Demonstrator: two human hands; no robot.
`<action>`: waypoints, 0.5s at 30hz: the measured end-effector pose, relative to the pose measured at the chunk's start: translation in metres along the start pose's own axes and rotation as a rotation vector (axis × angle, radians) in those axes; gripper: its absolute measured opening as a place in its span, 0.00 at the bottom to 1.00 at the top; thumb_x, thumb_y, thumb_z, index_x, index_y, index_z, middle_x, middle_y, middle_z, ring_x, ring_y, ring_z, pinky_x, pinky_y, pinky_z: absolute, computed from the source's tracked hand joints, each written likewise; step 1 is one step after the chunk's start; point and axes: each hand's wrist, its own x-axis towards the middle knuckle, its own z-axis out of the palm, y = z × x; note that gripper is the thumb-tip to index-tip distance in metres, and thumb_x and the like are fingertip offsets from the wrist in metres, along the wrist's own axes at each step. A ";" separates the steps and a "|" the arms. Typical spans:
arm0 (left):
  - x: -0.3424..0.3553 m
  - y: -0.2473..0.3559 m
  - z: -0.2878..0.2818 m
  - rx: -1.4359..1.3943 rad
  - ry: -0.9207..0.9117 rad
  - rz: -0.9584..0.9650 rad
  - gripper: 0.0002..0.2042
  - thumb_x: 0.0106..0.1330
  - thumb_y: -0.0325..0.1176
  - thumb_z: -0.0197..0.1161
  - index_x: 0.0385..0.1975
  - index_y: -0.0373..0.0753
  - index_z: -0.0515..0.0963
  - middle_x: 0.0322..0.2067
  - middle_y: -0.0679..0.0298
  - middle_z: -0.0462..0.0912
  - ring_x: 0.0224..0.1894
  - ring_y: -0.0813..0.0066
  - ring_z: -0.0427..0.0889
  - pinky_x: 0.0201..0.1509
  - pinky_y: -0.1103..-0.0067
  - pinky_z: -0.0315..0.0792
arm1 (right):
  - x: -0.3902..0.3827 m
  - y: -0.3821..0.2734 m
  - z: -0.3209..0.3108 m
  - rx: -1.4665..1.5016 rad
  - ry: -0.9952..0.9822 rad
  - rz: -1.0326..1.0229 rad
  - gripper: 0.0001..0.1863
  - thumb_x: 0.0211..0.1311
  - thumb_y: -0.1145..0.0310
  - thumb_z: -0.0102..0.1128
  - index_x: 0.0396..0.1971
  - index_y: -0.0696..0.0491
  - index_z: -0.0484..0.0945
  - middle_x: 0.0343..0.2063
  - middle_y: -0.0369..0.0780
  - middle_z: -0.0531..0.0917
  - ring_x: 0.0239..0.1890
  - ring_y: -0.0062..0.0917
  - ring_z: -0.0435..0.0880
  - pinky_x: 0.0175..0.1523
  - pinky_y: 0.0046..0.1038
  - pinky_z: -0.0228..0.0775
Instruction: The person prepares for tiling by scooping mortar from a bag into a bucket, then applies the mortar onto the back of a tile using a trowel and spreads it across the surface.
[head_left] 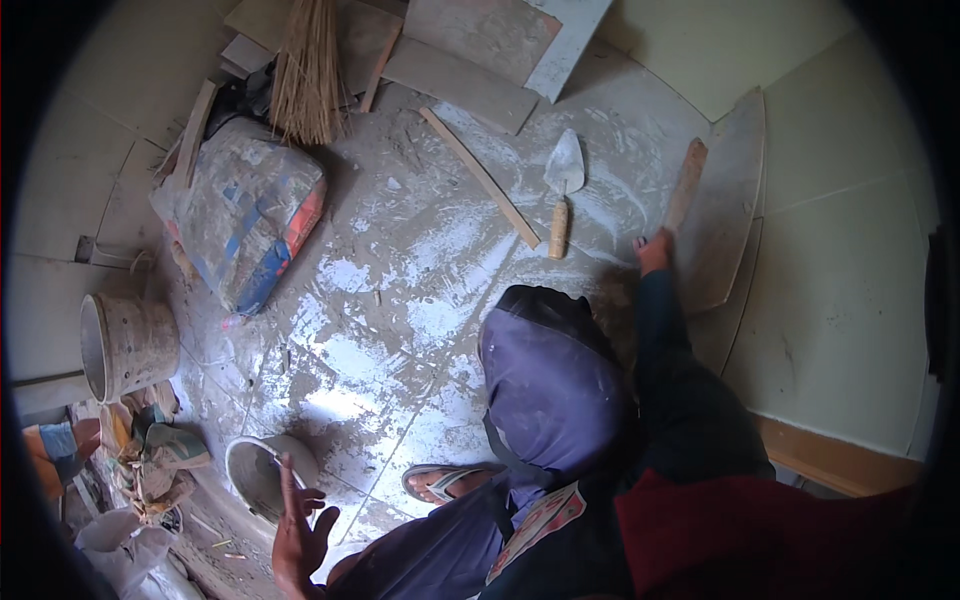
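Note:
My right arm reaches forward on the right, and my right hand (pixel 655 250) is closed around the lower end of a short, dusty wooden strip (pixel 687 185). Behind that strip a large tile panel (pixel 732 215) leans against the wall. At the lower left my left hand (pixel 300 535) is raised with its fingers apart and holds nothing. It overlaps the view of a grey bucket (pixel 240 455) on the floor. Ahead of my knee lies a pointed trowel (pixel 562 175) with a wooden handle, and beside it a long wooden batten (pixel 485 180).
A dusty cement sack (pixel 245 205) lies on the left, with a straw broom (pixel 305 75) behind it. A second, dirty bucket (pixel 130 345) rests by the left wall. Tile pieces (pixel 465 80) are stacked at the back. Crumpled bags (pixel 150 460) lie lower left.

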 end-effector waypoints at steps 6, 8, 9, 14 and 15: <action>0.001 0.038 -0.029 -0.435 1.015 0.158 0.41 0.66 0.36 0.56 0.70 0.49 0.33 0.49 0.52 0.71 0.41 0.67 0.75 0.46 0.74 0.70 | -0.112 0.105 0.103 -1.501 -0.193 -0.968 0.28 0.51 0.53 0.64 0.45 0.59 0.73 0.38 0.48 0.78 0.46 0.43 0.76 0.51 0.41 0.66; -0.006 0.028 -0.033 -0.452 0.993 0.118 0.40 0.66 0.36 0.56 0.70 0.49 0.34 0.49 0.52 0.71 0.41 0.67 0.75 0.47 0.74 0.70 | -0.189 0.124 0.137 -1.623 -0.623 -1.129 0.27 0.53 0.57 0.62 0.49 0.58 0.70 0.50 0.50 0.72 0.57 0.45 0.67 0.59 0.42 0.60; -0.004 0.025 -0.034 -0.494 0.941 0.119 0.39 0.66 0.35 0.55 0.70 0.48 0.35 0.49 0.52 0.71 0.41 0.67 0.75 0.47 0.75 0.69 | -0.186 0.132 0.148 -1.761 -0.775 -1.096 0.27 0.53 0.57 0.62 0.49 0.58 0.70 0.51 0.50 0.71 0.56 0.45 0.67 0.59 0.42 0.60; 0.017 0.011 -0.019 -0.254 0.454 0.083 0.42 0.57 0.22 0.62 0.70 0.45 0.45 0.44 0.51 0.76 0.40 0.62 0.79 0.44 0.72 0.74 | -0.164 0.150 0.168 -2.090 -0.835 -0.808 0.27 0.53 0.52 0.60 0.49 0.53 0.72 0.52 0.47 0.70 0.57 0.42 0.67 0.60 0.43 0.58; 0.018 0.002 -0.017 -0.162 0.384 0.098 0.41 0.57 0.23 0.62 0.69 0.45 0.46 0.43 0.52 0.76 0.40 0.62 0.79 0.44 0.72 0.74 | -0.163 0.142 0.170 -1.968 -0.759 -1.006 0.30 0.52 0.52 0.62 0.51 0.55 0.71 0.52 0.47 0.71 0.58 0.42 0.65 0.61 0.43 0.56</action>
